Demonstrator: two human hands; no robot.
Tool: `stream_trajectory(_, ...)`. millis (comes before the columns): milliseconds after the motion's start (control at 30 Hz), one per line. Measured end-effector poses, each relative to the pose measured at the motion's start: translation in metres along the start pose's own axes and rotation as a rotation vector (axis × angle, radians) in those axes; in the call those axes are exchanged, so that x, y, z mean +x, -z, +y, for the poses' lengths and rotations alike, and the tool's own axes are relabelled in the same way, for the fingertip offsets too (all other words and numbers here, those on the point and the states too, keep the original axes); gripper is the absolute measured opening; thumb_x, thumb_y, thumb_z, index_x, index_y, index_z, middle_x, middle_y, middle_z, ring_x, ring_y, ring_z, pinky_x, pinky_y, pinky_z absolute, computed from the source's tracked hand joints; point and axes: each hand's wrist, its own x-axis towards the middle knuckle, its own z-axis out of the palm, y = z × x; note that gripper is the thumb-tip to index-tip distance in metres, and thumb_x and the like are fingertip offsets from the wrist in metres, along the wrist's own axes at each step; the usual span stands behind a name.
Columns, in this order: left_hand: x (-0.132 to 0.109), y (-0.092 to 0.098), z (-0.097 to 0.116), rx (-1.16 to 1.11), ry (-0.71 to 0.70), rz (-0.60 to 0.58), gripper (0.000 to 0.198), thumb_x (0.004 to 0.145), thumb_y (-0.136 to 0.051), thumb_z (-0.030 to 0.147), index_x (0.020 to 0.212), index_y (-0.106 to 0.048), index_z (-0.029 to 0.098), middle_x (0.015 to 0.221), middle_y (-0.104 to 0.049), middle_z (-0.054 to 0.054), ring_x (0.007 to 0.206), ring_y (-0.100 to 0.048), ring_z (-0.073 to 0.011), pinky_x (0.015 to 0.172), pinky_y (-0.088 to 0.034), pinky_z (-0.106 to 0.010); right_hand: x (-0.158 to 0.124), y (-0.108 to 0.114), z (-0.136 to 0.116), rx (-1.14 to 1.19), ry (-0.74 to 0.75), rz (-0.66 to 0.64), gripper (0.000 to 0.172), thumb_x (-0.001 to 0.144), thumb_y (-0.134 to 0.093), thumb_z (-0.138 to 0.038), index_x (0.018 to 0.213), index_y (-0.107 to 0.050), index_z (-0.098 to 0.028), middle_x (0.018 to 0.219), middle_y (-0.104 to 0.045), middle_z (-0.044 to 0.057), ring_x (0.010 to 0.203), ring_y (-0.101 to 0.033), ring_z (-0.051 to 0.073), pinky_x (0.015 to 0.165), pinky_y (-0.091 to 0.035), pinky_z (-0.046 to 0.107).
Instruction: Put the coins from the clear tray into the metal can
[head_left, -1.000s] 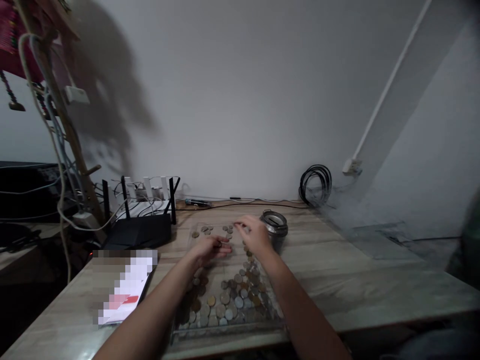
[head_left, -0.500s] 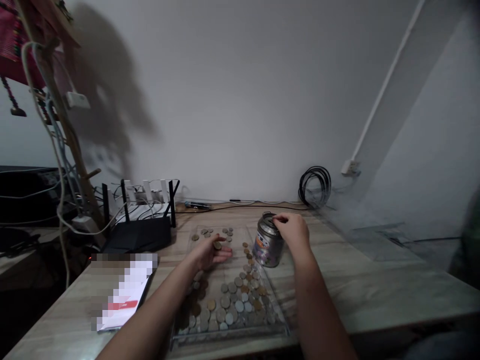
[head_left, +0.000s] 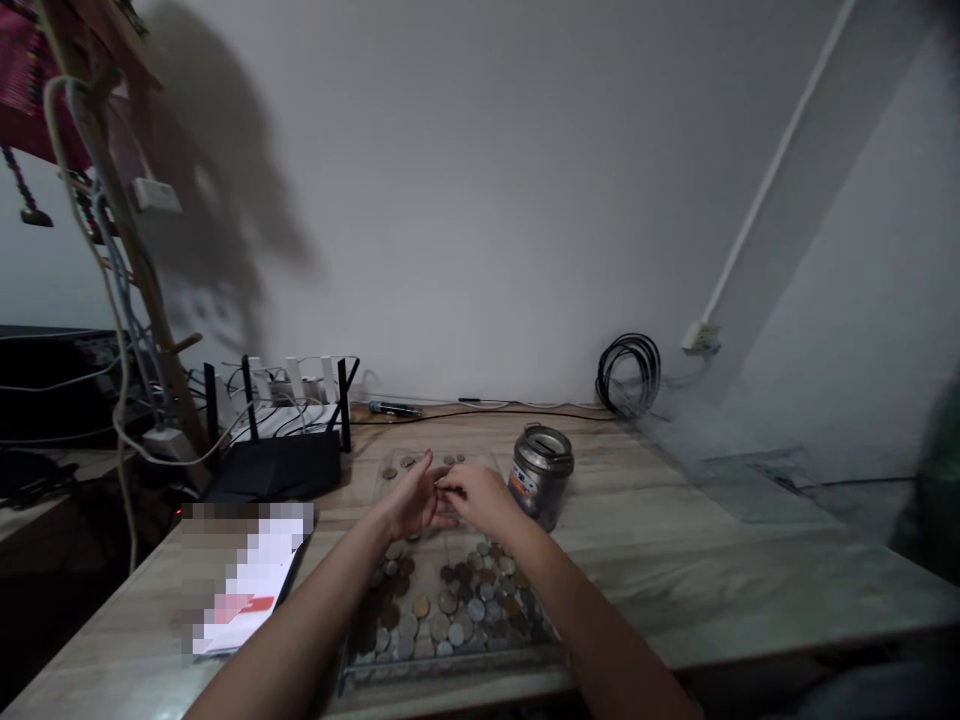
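The table [head_left: 720,560] carries a clear tray [head_left: 457,668]. The right arm [head_left: 600,610] passes near the can [head_left: 541,480], which stands upright at three o'clock from the hands, so a careless elbow might tip it. The left hand [head_left: 416,503] is palm up, its fingers loosely spread. The right hand [head_left: 481,497] has its fingers bent together at that palm; I cannot tell whether they grip something. The coins [head_left: 456,634] lie mostly at six o'clock in the tray; a low wrist could scatter them, and a loose pinch could drop one.
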Motion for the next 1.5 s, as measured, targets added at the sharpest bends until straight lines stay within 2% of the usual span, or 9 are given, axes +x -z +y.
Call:
stream_trajectory(133, 0.001, 0.001, -0.003, 0.064, 0.009, -0.005, 0.058, 0.078, -0.029, 0.061, 0.115, -0.044, 0.019, 0.090, -0.061, -0.010, 0.075, -0.061, -0.0193, 0.062, -0.045, -0.030, -0.002, 0.012, 0.006, -0.044, -0.059, 0.129, 0.022, 0.078, -0.046, -0.021, 0.087, -0.066, -0.023, 0.084, -0.065, 0.003, 0.081, -0.055, 0.015, 0.070, -0.038, 0.024)
stream_trajectory(333, 0.005, 0.008, -0.001, 0.141, -0.019, 0.157, 0.058, 0.076, -0.033, 0.060, 0.110, -0.047, 0.015, 0.094, -0.060, -0.012, 0.080, -0.060, -0.0211, 0.063, -0.044, -0.029, -0.025, 0.069, 0.047, -0.191, -0.434, 0.800, 0.025, 0.077, -0.046, -0.032, 0.086, -0.066, -0.020, 0.082, -0.065, 0.007, 0.077, -0.056, 0.018, 0.068, -0.039, 0.028)
stream_trajectory(467, 0.006, 0.008, 0.000, 0.164, -0.027, 0.224, 0.049, 0.080, -0.032, 0.054, 0.100, -0.053, 0.015, 0.090, -0.060, -0.009, 0.075, -0.059, -0.0179, 0.061, -0.043, -0.027, -0.036, 0.080, 0.080, -0.134, -0.655, 0.716, 0.023, 0.071, -0.051, -0.035, 0.079, -0.068, -0.022, 0.074, -0.066, 0.005, 0.066, -0.057, 0.018, 0.056, -0.038, 0.027)
stream_trajectory(600, 0.005, 0.007, -0.001, 0.181, -0.036, 0.260, 0.045, 0.080, -0.033, 0.051, 0.096, -0.054, 0.015, 0.089, -0.060, -0.009, 0.074, -0.059, -0.0172, 0.061, -0.042, -0.027, -0.034, 0.074, 0.085, -0.155, -0.613, 0.645, 0.024, 0.070, -0.050, -0.035, 0.076, -0.069, -0.021, 0.075, -0.067, 0.005, 0.071, -0.057, 0.020, 0.061, -0.040, 0.030)
stream_trajectory(800, 0.007, 0.011, 0.001, 0.157, -0.066, 0.303, 0.042, 0.082, -0.032, 0.046, 0.090, -0.056, 0.014, 0.086, -0.061, -0.008, 0.071, -0.058, -0.0162, 0.060, -0.042, -0.026, -0.022, 0.062, 0.045, -0.109, -0.238, 0.876, 0.025, 0.078, -0.043, -0.025, 0.090, -0.064, -0.017, 0.088, -0.064, 0.008, 0.086, -0.054, 0.018, 0.079, -0.040, 0.032)
stream_trajectory(900, 0.010, 0.016, 0.002, 0.136, -0.098, 0.402, 0.037, 0.082, -0.032, 0.042, 0.085, -0.056, 0.014, 0.082, -0.062, -0.007, 0.067, -0.058, -0.0141, 0.059, -0.041, -0.024, -0.012, 0.038, 0.023, 0.023, -0.133, 0.618, 0.025, 0.081, -0.040, -0.025, 0.090, -0.062, -0.018, 0.088, -0.063, 0.006, 0.082, -0.055, 0.015, 0.076, -0.042, 0.028)
stream_trajectory(1133, 0.012, 0.023, 0.002, 0.175, -0.192, 0.544, 0.030, 0.080, -0.035, 0.035, 0.082, -0.056, 0.014, 0.082, -0.062, -0.008, 0.061, -0.055, -0.0111, 0.056, -0.042, -0.022, -0.015, -0.022, 0.002, -0.102, -0.288, -0.421, 0.057, 0.078, -0.043, -0.044, 0.126, -0.041, -0.014, 0.125, -0.042, 0.021, 0.115, -0.039, 0.032, 0.090, -0.031, 0.045)
stream_trajectory(1300, 0.012, 0.020, 0.000, 0.241, -0.209, 0.535, 0.025, 0.075, -0.042, 0.032, 0.082, -0.057, 0.014, 0.081, -0.063, -0.007, 0.062, -0.056, -0.0117, 0.054, -0.040, -0.021, -0.048, -0.018, -0.024, -0.149, -0.381, -0.616, 0.074, 0.078, -0.034, -0.054, 0.137, -0.015, -0.013, 0.139, -0.013, 0.025, 0.125, -0.015, 0.040, 0.090, -0.023, 0.056)
stream_trajectory(1500, 0.008, 0.016, 0.000, 0.346, -0.229, 0.524, 0.022, 0.072, -0.044, 0.030, 0.081, -0.057, 0.015, 0.082, -0.064, -0.007, 0.064, -0.057, -0.0122, 0.054, -0.039, -0.021, -0.060, 0.016, -0.016, -0.121, -0.095, -0.700, 0.079, 0.048, -0.069, -0.049, 0.116, -0.046, -0.015, 0.112, -0.047, 0.014, 0.099, -0.047, 0.028, 0.080, -0.039, 0.036)
